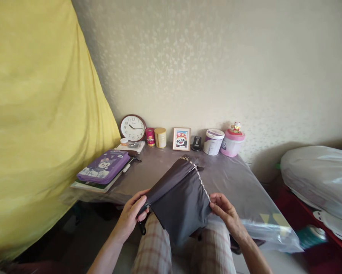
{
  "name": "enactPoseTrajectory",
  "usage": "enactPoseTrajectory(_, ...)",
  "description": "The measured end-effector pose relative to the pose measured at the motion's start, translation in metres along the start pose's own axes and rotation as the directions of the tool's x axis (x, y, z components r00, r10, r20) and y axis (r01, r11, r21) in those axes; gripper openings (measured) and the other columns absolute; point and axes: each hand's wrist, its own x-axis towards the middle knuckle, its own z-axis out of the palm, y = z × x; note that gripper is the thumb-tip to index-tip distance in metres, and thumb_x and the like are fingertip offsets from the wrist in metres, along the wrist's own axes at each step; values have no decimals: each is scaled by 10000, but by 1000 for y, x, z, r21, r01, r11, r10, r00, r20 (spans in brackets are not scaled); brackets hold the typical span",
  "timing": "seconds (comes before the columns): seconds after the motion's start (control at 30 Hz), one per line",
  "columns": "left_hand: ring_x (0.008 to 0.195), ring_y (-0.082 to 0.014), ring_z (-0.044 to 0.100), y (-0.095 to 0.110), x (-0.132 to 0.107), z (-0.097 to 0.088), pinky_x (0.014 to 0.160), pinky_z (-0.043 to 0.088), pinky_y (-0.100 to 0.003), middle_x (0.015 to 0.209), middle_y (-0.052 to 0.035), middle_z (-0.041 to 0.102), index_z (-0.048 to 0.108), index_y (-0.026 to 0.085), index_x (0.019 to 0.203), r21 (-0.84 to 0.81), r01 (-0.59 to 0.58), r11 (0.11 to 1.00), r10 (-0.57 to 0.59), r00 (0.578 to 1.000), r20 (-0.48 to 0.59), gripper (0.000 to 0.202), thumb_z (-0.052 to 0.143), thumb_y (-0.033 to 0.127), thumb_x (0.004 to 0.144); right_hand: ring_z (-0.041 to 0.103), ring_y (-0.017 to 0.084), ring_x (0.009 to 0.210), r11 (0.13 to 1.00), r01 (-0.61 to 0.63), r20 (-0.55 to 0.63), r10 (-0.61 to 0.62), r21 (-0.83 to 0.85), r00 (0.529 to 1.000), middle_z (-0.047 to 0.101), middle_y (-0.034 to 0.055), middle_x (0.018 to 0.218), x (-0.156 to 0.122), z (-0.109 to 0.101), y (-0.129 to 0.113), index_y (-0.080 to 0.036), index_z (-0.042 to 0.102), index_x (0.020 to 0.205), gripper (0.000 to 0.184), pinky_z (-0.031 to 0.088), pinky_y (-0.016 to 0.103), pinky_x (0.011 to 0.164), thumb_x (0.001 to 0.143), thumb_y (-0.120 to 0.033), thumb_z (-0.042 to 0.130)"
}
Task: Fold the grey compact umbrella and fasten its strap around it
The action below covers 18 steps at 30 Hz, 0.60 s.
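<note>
Hands (132,210) (226,214), two: left around the handle (142,209) of one dark umbrella (179,203), right pinch-tight on its edge (202,182).

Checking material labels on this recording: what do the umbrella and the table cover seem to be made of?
Umbrella: thin, mostly matte dark fabric, probably synthetic, since it creases and drapes softly.
Table cover: apparently glossy plastic sheeting, since it shines, wrinkles and looks see-through at the near right corner.

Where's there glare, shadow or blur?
Head view: glare streaks the clear table cover at front right; a soft shadow lies on the wall by the white bag; the green container, lower right, looks smeared; the dark umbrella faintly shines.
</note>
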Motion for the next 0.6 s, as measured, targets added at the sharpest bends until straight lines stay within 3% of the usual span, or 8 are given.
enactPoseTrajectory(0.13, 391, -21, 309, -1, 2, 1, 408, 206, -170, 539, 38, 531, 536, 149, 1129, -20, 8, 1000, -9, 1000, -14, 414, 570, 400, 801, 588, 170, 820, 995, -71, 155, 59, 76, 986, 612, 14, 927, -8, 2, -13, -251, 534, 955, 263, 490, 298, 734, 751, -379, 640)
enactPoseTrajectory(0.27, 388, -23, 320, 0, 3, -1, 410, 219, -165, 533, 38, 537, 551, 163, 1112, -30, -1, 1000, 0, 1000, -21, 394, 571, 401, 799, 603, 170, 828, 992, -28, 201, 3, 123, 980, 606, 38, 1054, -12, 9, -15, -306, 422, 1165, 525, 497, 323, 735, 712, -353, 683)
enactPoseTrajectory(0.37, 388, -22, 332, 1, 4, -2, 407, 223, -162, 537, 40, 537, 562, 168, 1103, -16, -7, 1000, 6, 999, -35, 409, 582, 418, 781, 594, 174, 894, 998, 46, 206, -35, -50, 978, 560, 61, 1156, -17, 13, -15, -325, 222, 1353, 764, 493, 346, 797, 728, -313, 661)
enactPoseTrajectory(0.43, 385, -23, 330, 3, 4, -2, 404, 221, -162, 533, 44, 532, 566, 168, 1098, -5, -12, 1000, 12, 999, -47, 421, 589, 429, 769, 582, 167, 903, 967, 105, 200, -58, -232, 978, 530, 62, 1188, -20, 15, -15, -326, 144, 1393, 814, 490, 344, 817, 743, -252, 630)
enactPoseTrajectory(0.5, 390, -26, 329, 4, 4, -2, 407, 222, -163, 533, 45, 532, 567, 168, 1096, 2, -20, 1000, 20, 998, -54, 416, 588, 427, 772, 576, 156, 864, 904, 163, 176, -100, -395, 979, 504, 63, 1206, -23, 17, -16, -330, 147, 1396, 793, 498, 341, 803, 752, -202, 593)
enactPoseTrajectory(0.6, 396, -34, 331, 5, 4, -2, 408, 223, -168, 533, 45, 529, 569, 168, 1093, 14, -26, 1000, 27, 997, -69, 415, 588, 433, 774, 571, 157, 813, 787, 256, 117, -230, -561, 966, 522, 62, 1125, -23, 17, -15, -316, 259, 1355, 647, 506, 350, 784, 782, -169, 520)
